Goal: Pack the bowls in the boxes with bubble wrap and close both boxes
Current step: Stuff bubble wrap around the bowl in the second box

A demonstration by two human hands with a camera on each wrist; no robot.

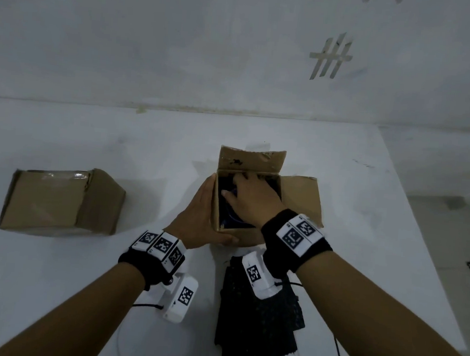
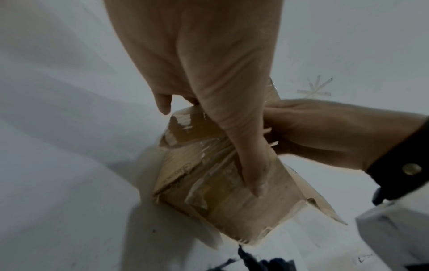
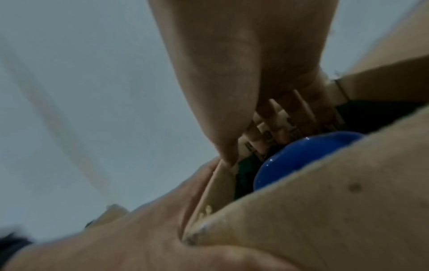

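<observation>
An open cardboard box stands mid-table with its back flap up and its right flap folded out. My left hand grips its near left corner, thumb along the front face. My right hand reaches down into the box with its fingers stretched out over a blue bowl inside. The box interior looks dark around the bowl. A second cardboard box sits shut at the left, apart from both hands.
A sheet of black bubble wrap lies on the white table just in front of the open box, under my right wrist. The table's right edge runs close by. A wall rises behind the table.
</observation>
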